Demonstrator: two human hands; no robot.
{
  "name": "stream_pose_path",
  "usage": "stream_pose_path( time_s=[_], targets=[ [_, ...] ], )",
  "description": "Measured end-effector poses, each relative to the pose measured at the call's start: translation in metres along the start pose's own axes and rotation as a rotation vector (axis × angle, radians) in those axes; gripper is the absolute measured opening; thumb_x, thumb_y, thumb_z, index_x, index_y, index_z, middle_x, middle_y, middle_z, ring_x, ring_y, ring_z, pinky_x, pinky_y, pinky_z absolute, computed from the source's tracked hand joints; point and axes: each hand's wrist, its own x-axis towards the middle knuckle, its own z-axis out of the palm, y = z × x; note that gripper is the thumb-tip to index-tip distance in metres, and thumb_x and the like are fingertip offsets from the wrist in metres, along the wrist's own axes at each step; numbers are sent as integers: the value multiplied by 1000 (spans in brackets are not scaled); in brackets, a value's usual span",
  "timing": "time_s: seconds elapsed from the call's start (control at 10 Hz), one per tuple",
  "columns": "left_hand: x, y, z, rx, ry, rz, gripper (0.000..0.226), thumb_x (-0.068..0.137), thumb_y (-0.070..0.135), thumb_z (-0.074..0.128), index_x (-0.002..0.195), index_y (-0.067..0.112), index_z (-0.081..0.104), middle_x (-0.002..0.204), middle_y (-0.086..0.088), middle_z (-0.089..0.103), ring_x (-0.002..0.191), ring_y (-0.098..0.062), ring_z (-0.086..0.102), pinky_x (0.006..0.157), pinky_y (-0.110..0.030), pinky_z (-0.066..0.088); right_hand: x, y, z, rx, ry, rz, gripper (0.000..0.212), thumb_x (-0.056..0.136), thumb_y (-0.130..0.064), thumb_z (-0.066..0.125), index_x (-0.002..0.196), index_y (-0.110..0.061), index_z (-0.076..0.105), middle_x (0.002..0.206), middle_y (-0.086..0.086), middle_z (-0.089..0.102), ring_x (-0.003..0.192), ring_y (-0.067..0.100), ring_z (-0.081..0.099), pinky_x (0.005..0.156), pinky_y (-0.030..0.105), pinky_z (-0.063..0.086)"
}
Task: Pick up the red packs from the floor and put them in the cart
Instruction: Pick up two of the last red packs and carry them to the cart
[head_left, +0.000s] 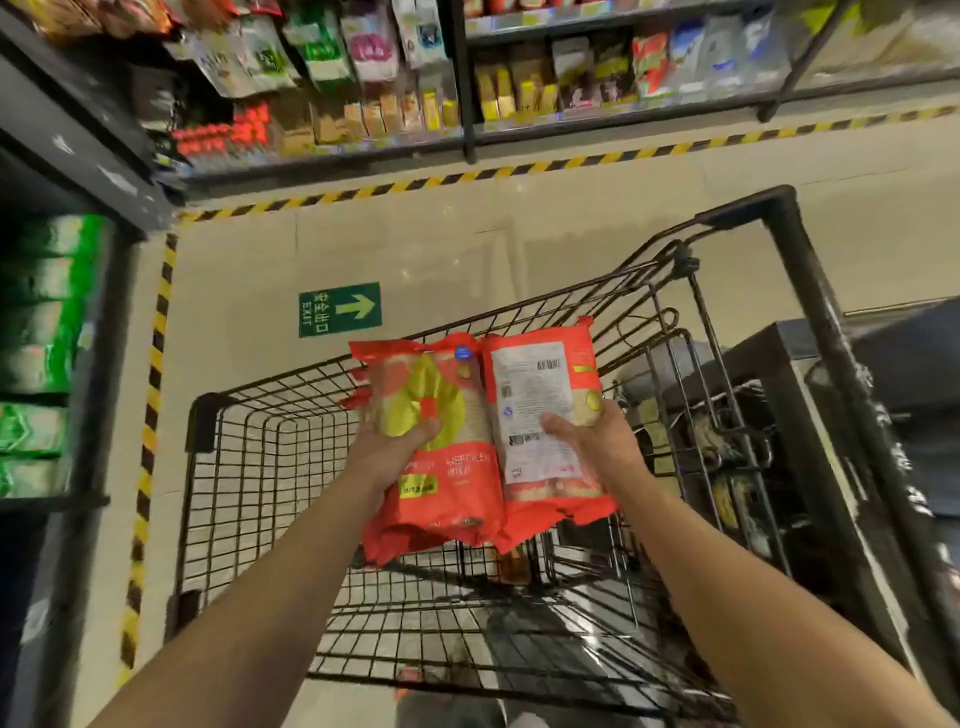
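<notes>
I hold two red packs side by side above the black wire cart (208, 421). My left hand (387, 449) grips the left red pack (441, 499), which shows a yellow emblem on its front. My right hand (592, 439) grips the right red pack (540, 384), turned so its white label with barcodes faces me. Both packs hang over the middle of the cart's basket, above its wire floor. More red shows behind the left pack at the cart's far rim, partly hidden.
Stocked shelves (363, 104) run along the far side and the left (47, 338). Yellow-black tape (156, 364) edges the beige floor, which bears a green exit sign (340, 309). The cart's handle bar (810, 322) and a dark shelf unit (779, 415) stand at right.
</notes>
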Motion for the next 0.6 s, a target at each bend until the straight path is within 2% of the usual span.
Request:
stream_pose_path(
  time_s=[0.1,0.2,0.3,0.4,0.5,0.6],
  targets=[
    [9,2,11,52,52,11,98,73,47,98,155,21,51,140,-11,72,122,-36,72,109,-58,56,5,-5,2,-82,8,24,76,76,-49,93,134,-17,54,110,1,80,85,23,83,72,46,70],
    [16,1,12,361,144,-10,125,72,72,88,168,18,29,166,-19,42,153,-43,42,125,-60,39,2,-8,1,-143,9,33,81,80,-54,88,138,-15,49,114,3,78,92,26,81,78,50,69],
    [13,1,9,482,178,-33,139,71,85,78,172,13,15,169,-24,24,159,-46,27,128,-58,34,-3,-12,-1,-244,39,-5,92,85,-58,83,149,-8,39,133,14,69,113,37,75,91,56,65],
    [4,2,10,450,198,33,127,81,78,76,168,4,19,167,-27,31,156,-45,35,126,-54,38,-15,-20,-3,-459,82,-31,103,93,-67,69,161,-4,24,152,25,50,134,45,60,105,60,56],
    [-13,-7,3,459,212,150,111,90,71,72,168,7,27,167,-22,38,155,-42,37,125,-54,39,-27,-27,-6,-693,77,-49,102,102,-69,50,167,-1,11,164,29,33,146,47,47,110,58,53],
    [-34,-17,-12,534,241,140,111,90,76,67,170,11,26,169,-21,38,155,-44,40,122,-57,41,-46,-37,-10,-808,96,-66,90,106,-66,44,164,-1,21,164,26,35,140,45,53,106,54,54]
  ],
)
